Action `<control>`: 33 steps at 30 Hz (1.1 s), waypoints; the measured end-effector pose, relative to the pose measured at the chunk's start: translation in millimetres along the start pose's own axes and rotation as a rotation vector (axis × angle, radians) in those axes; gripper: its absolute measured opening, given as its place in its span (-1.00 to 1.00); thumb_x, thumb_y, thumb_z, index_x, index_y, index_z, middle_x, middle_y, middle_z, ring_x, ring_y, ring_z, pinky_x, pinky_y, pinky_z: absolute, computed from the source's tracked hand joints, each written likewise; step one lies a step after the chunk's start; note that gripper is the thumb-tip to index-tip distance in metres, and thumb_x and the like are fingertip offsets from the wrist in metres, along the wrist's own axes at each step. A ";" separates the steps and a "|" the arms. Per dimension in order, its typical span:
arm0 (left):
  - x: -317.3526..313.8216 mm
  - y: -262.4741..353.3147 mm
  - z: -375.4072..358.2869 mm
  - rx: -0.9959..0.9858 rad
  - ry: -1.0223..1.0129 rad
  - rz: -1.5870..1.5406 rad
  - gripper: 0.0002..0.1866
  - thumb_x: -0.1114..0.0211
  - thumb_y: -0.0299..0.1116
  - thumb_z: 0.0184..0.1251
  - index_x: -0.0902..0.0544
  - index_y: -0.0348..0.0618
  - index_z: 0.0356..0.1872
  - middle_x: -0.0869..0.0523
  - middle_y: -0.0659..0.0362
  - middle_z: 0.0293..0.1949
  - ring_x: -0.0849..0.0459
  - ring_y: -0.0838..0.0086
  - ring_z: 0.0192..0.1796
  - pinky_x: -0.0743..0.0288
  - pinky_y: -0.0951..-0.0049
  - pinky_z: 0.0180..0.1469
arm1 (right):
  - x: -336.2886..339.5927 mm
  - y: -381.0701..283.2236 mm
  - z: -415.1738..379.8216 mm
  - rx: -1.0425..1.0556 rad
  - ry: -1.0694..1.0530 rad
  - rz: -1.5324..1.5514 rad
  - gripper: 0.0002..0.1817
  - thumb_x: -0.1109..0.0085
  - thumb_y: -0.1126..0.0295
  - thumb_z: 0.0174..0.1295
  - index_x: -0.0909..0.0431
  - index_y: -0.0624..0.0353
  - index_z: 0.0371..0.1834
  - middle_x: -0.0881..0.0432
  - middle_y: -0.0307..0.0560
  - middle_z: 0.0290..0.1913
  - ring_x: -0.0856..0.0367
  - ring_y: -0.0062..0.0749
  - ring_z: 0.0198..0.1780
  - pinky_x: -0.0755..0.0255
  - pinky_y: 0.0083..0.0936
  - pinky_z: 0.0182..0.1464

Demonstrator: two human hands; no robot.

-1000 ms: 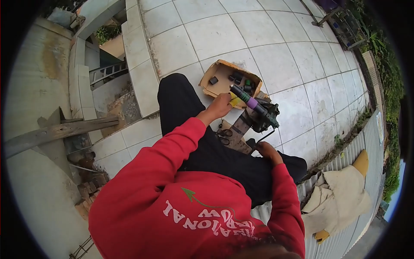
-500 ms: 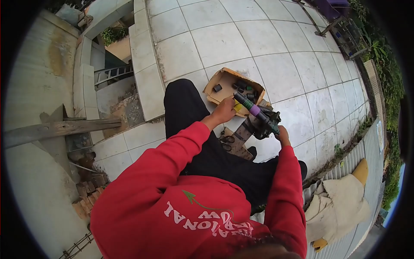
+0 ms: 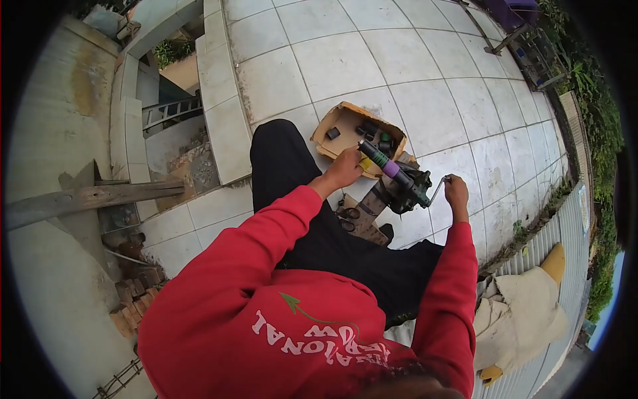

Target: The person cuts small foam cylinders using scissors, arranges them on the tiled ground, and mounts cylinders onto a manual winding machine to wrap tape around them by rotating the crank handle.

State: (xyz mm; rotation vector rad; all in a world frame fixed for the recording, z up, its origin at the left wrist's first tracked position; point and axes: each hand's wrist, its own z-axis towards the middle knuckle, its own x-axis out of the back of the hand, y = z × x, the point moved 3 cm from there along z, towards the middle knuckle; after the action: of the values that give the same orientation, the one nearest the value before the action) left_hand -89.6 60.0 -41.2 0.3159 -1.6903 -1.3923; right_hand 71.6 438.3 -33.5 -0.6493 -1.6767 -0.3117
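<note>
A dark tube with green and purple bands [image 3: 389, 166] slants down to the right into a dark green clamp-like device [image 3: 413, 189]. My left hand [image 3: 345, 167] is closed at the tube's upper end, with a bit of yellow beside the fingers. A bent metal crank handle [image 3: 436, 193] sticks out from the device's right side. My right hand [image 3: 456, 191] is closed around the outer end of this handle. Under the device lies a brown board or strip [image 3: 362, 223], with dark rings [image 3: 348, 218] near its left edge.
Just beyond my hands, an open cardboard box [image 3: 325, 124] holds several dark cylindrical pieces. White floor tiles [image 3: 425, 53] surround it. To the left are a ledge and a wooden beam [image 3: 93, 198]. Beige cloth [image 3: 525, 319] lies on corrugated metal at the right.
My right hand has moved up and outward, away from the device, and the crank handle now shows between them. My left hand and the banded tube stay nearly where they were.
</note>
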 end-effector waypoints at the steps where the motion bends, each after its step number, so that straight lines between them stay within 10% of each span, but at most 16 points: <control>1: 0.5 -0.2 0.0 -0.017 0.002 0.009 -0.81 -0.26 -0.48 0.09 -0.52 -0.49 -0.47 -0.62 -0.37 -0.26 -0.62 -0.34 -0.15 -0.52 -0.11 -0.03 | 5.2 -0.4 -0.9 0.006 0.018 -0.001 -0.79 -0.21 0.25 0.41 -0.76 0.09 -0.08 -0.80 0.19 -0.12 -0.78 0.21 -0.06 -0.63 0.05 -0.06; 24: -0.1 5.8 0.4 0.051 0.048 -0.093 -0.83 -0.24 -0.50 0.10 -0.54 -0.49 -0.46 -0.63 -0.35 -0.30 -0.64 -0.33 -0.14 -0.50 -0.11 -0.08 | 147.6 -56.6 -103.3 0.048 0.069 0.011 -0.77 -0.23 0.34 0.43 -0.80 0.06 0.04 -0.80 0.18 -0.18 -0.78 0.18 -0.12 -0.60 -0.04 -0.12; 33: -14.3 -17.4 4.0 0.049 0.019 -0.128 -0.82 -0.26 -0.49 0.10 -0.55 -0.50 -0.47 -0.66 -0.38 -0.27 -0.66 -0.31 -0.16 -0.52 -0.05 -0.12 | 165.9 -91.7 -177.4 0.042 -0.278 0.201 -0.78 -0.27 0.27 0.50 -0.64 0.21 -0.05 -0.64 0.11 -0.41 -0.55 -0.04 -0.40 -0.36 -0.18 -0.31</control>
State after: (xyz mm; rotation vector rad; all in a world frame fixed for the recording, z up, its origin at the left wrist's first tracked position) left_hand -90.3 66.5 -63.1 0.4705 -1.7159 -1.4368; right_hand 147.8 309.0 178.3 -0.8519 -1.8577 -0.0427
